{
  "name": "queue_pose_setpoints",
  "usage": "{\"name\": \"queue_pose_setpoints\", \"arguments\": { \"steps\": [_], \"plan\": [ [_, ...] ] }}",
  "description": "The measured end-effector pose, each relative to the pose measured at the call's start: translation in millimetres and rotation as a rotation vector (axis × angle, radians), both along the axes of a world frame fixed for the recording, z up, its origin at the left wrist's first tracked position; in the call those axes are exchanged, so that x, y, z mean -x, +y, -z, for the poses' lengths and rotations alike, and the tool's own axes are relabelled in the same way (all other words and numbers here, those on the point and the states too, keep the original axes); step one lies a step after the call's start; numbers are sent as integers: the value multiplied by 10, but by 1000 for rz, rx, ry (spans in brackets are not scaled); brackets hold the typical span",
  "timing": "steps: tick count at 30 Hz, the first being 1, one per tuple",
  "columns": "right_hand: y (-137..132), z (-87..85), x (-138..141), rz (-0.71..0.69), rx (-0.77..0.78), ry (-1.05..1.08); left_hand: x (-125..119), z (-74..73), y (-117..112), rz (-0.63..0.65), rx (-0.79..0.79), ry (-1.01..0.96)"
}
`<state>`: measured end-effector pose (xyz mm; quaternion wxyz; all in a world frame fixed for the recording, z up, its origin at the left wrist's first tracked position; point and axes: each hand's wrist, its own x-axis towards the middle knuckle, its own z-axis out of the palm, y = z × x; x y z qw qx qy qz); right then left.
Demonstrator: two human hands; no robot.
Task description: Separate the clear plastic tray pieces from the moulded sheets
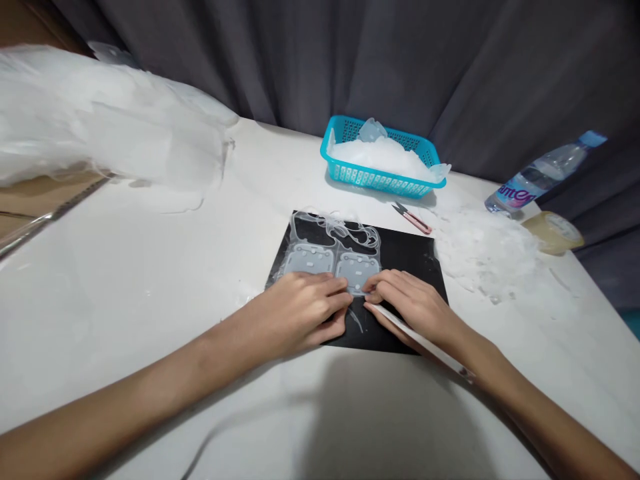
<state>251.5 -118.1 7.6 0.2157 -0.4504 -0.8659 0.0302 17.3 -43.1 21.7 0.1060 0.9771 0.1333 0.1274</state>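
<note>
A translucent, rubbery moulded sheet [359,265] with two rounded square panels lies on a black mat [407,257]. Loops of clear trim are still attached along its far edge. My left hand [315,307] is closed at the sheet's near edge, fingertips pressed together by the middle seam. At the near right corner, the fingertips of my right hand [413,303] bend down onto the right panel. A long, slim pale tool [425,343] runs back under my right palm towards the wrist. Between the hands a thin clear sliver [356,321] rests on the mat.
Behind the mat stands a turquoise basket [380,177] filled with translucent pieces. Pink-handled thread snips [414,219] lie before it. To the right are a pile of clear scraps [487,253], a water bottle [543,175] and a tape roll [555,232]. A big plastic bag [125,127] occupies the left.
</note>
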Motion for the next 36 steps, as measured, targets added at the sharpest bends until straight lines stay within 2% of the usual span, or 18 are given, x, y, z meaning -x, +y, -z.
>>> {"name": "queue_pose_setpoints", "arguments": {
  "steps": [7, 10, 12, 14, 18, 21, 23, 26, 32, 36],
  "plan": [
    [3, 80, 73, 11, -116, 17, 45, -17, 51, 9, 70, -30],
    [-3, 116, 91, 31, -131, 15, 63, -53, 43, 0, 165, -45],
    [-3, 124, 95, 36, -153, -11, 57, -60, 2, -74, 312, -65],
    [0, 116, 97, 27, -193, -30, 35, -42, -52, -203, 495, -77],
    [1, 65, 118, 27, -261, 24, -42, 12, -122, -426, 912, -95],
    [-6, 31, 156, 43, -290, 95, -104, 12, -126, -472, 1213, -214],
    [-10, 25, 188, 49, -296, 115, -130, 4, -121, -451, 1312, -324],
    [-8, 31, 225, 62, -310, 125, -141, 7, -124, -433, 1369, -415],
    [6, 33, 230, 50, -319, 115, -165, 29, -151, -527, 1443, -459],
    [12, 16, 226, 59, -310, 118, -181, 45, -139, -539, 1427, -465]
  ]
}}
